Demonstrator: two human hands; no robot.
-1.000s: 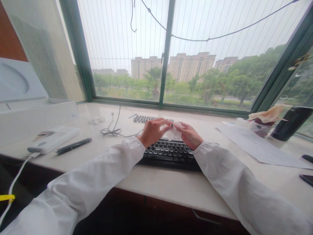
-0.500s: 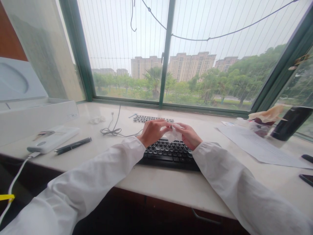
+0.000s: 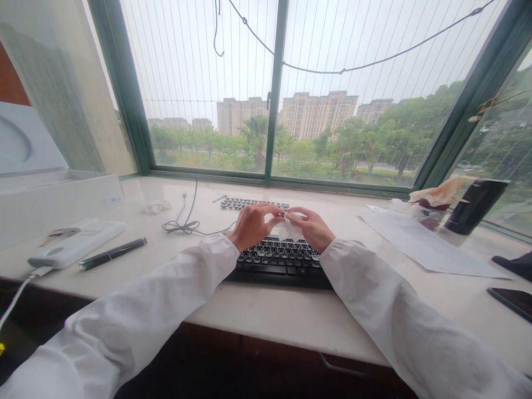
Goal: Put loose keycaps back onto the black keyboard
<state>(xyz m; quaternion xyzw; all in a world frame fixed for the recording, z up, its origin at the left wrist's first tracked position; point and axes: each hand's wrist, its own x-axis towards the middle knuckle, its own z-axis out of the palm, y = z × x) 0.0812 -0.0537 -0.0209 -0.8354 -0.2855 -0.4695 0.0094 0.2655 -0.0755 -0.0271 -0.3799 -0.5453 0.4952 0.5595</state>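
Above the black keyboard, my left hand pinches a small dark piece, which looks like a keycap, between thumb and fingers. Facing it, my right hand is closed on a thin white tissue that hangs down over the upper keys. The fingertips of both hands meet at the keycap. Part of the keyboard's upper rows is hidden behind my hands and the tissue. Just beyond them, rows of loose keycaps lie on the white desk.
A coiled cable runs toward the keyboard from the left. Farther left lie a black pen, a white power bank with keys on it and a white box. Rightward are paper, a black cylinder and a phone.
My view has turned slightly right. The right fingers have shifted on the tissue, with the index finger now arched over the keycap; the tissue hangs lower and less bunched.
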